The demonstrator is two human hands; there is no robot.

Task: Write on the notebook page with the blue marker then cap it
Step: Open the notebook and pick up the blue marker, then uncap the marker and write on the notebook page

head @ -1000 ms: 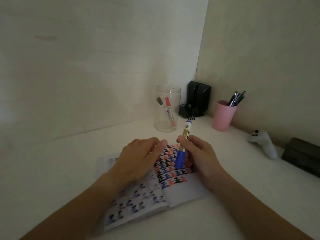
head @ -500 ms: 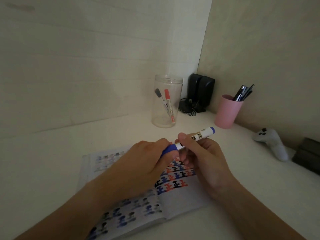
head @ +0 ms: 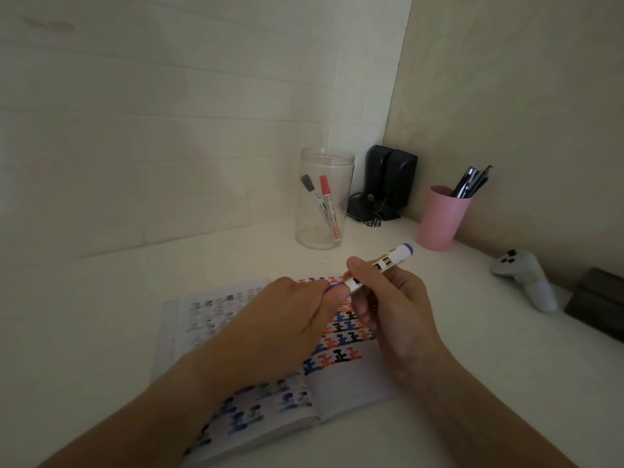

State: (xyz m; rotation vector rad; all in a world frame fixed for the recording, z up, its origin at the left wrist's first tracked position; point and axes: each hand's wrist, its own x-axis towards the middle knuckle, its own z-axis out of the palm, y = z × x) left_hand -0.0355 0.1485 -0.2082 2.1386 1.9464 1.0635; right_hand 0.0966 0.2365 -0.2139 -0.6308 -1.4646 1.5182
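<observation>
**Over the notebook: cap gripped, barrel held**

Above the notebook (head: pixel 341 383), at about the middle of the view, the marker (head: pixel 378 267) is held nearly level, its blue tail end pointing toward 2 o'clock. The right hand (head: pixel 395 298) is closed around the barrel, thumb on top and fingers curled beneath. The left hand (head: pixel 287 319) is closed on the blue cap (head: pixel 336 288) at the 8 o'clock end; only a sliver of blue is seen between its thumb and forefinger. Whether the cap is seated or partly off cannot be told, since the joint is hidden by the fingers.

The step in hand is judged to be uncapping before writing, though a capping push cannot be ruled out. For either, the barrel should be kept steady by the right hand and the force applied straight along the marker's axis, with a slight twist if the cap binds. A sideways wrench should be avoided, as the nib could be flicked across the page.

Rows of blue, red and black characters fill the page under the hands; blank paper is seen only at its 5 o'clock part, where fresh marks would fit.

Open desk (head: pixel 101 315) lies at 9 o'clock, with free room for the left elbow. At 12 o'clock a clear jar (head: pixel 322 201) stands near, and at 1 o'clock a pink cup (head: pixel 440 219) stands just beyond the marker's tail. A pull toward 2 o'clock should therefore be kept short. A white controller (head: pixel 526 278) lies well apart at 3 o'clock.
</observation>
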